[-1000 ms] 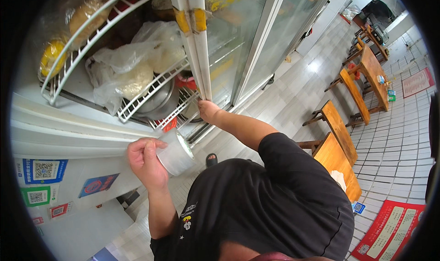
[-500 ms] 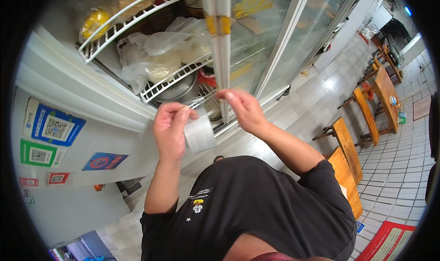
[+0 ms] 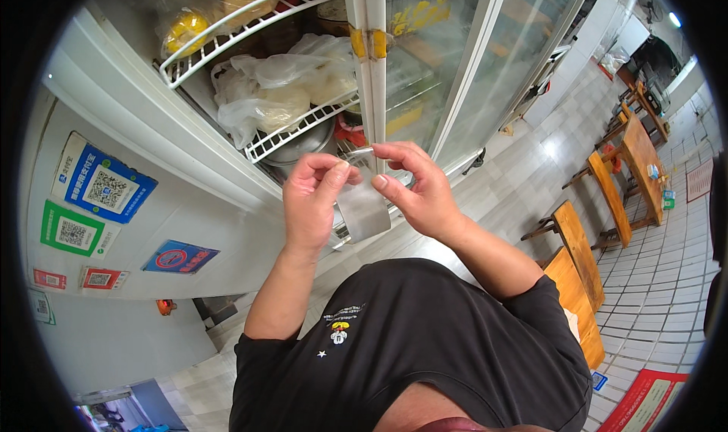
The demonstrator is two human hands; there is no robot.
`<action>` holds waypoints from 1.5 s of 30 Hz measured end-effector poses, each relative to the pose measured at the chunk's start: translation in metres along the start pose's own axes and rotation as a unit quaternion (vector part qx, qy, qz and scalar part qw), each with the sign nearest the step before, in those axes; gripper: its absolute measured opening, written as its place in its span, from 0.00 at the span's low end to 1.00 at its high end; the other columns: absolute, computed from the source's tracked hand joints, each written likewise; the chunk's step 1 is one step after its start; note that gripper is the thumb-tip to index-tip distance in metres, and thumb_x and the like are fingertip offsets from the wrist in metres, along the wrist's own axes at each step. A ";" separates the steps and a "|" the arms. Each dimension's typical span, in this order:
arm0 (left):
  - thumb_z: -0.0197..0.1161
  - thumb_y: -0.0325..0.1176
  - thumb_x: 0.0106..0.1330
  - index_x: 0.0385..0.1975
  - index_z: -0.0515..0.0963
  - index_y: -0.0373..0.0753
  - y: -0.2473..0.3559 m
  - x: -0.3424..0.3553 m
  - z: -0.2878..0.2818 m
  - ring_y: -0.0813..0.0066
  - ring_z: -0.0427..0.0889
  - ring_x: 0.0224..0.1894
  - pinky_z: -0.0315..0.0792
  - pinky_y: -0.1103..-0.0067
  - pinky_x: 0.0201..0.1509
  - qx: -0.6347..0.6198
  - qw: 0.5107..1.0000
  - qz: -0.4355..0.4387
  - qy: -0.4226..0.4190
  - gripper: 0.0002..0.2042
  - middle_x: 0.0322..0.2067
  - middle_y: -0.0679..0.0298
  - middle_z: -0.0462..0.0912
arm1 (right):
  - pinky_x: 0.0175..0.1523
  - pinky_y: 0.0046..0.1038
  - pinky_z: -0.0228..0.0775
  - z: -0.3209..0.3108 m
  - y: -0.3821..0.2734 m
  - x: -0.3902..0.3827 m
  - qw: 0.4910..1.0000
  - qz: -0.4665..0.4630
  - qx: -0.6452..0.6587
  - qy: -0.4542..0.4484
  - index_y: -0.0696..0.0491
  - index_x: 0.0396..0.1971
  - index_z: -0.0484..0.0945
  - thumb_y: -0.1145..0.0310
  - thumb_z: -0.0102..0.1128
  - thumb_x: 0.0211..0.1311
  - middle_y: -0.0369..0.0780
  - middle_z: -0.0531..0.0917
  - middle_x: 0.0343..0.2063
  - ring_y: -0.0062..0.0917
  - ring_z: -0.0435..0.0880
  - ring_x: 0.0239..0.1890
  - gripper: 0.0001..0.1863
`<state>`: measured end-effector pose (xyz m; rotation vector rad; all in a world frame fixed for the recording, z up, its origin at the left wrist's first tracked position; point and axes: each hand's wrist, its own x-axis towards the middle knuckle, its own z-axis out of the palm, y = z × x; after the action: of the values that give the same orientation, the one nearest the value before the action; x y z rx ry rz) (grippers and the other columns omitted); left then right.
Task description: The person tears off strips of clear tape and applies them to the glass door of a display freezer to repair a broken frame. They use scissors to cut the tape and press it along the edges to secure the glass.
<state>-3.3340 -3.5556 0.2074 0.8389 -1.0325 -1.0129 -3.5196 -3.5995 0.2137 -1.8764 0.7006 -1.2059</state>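
Note:
In front of my chest, between both hands, is a wide greyish, see-through band (image 3: 367,211) that looks like a roll of clear tape. My left hand (image 3: 312,197) is closed at its upper left side, thumb and index finger pinching near the top. A shiny strip of clear tape (image 3: 359,152) stretches from there to my right hand (image 3: 418,189). My right hand's fingers are bent, with the index fingertip at the strip's end and the thumb lower, beside the band. The far side of the band is hidden.
Just beyond my hands stands a fridge with a white door frame (image 3: 371,76), yellow tape on it, and wire shelves (image 3: 303,121) holding plastic bags (image 3: 280,91). A panel with code signs (image 3: 106,182) is at left. Wooden benches (image 3: 578,254) and a table (image 3: 644,159) stand at right.
Both hands have shifted to the right with the band. My right hand has come nearer to my left, its thumb now lower, and the shiny strip between them is shorter.

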 end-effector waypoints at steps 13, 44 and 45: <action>0.63 0.27 0.71 0.42 0.76 0.36 0.000 -0.011 -0.016 0.77 0.83 0.41 0.77 0.78 0.49 -0.057 0.991 -0.004 -0.121 0.05 0.37 0.62 0.84 | 0.45 0.24 0.75 0.001 -0.053 0.022 0.968 0.198 0.084 -0.133 0.61 0.37 0.80 0.67 0.63 0.70 0.37 0.85 0.33 0.19 0.82 0.38 0.11; 0.79 0.29 0.54 0.73 0.54 0.38 -0.031 -0.045 -0.015 0.69 0.78 0.57 0.73 0.72 0.61 0.009 1.000 -0.012 0.002 0.48 0.56 0.57 0.75 | 0.37 0.20 0.74 0.020 -0.056 0.051 0.995 0.097 0.018 -0.014 0.61 0.35 0.82 0.67 0.64 0.69 0.36 0.84 0.29 0.16 0.81 0.31 0.11; 0.80 0.31 0.53 0.73 0.54 0.38 -0.030 -0.045 -0.015 0.68 0.78 0.56 0.74 0.72 0.60 -0.010 1.000 -0.011 0.000 0.49 0.56 0.58 0.76 | 0.37 0.20 0.74 0.016 -0.055 0.053 0.991 0.114 0.063 -0.007 0.61 0.36 0.82 0.67 0.64 0.69 0.36 0.84 0.29 0.16 0.81 0.31 0.10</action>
<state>-3.3358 -3.5218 0.1629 0.8341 -1.0142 -1.0403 -3.4819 -3.6058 0.2821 -1.6507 0.7904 -1.0638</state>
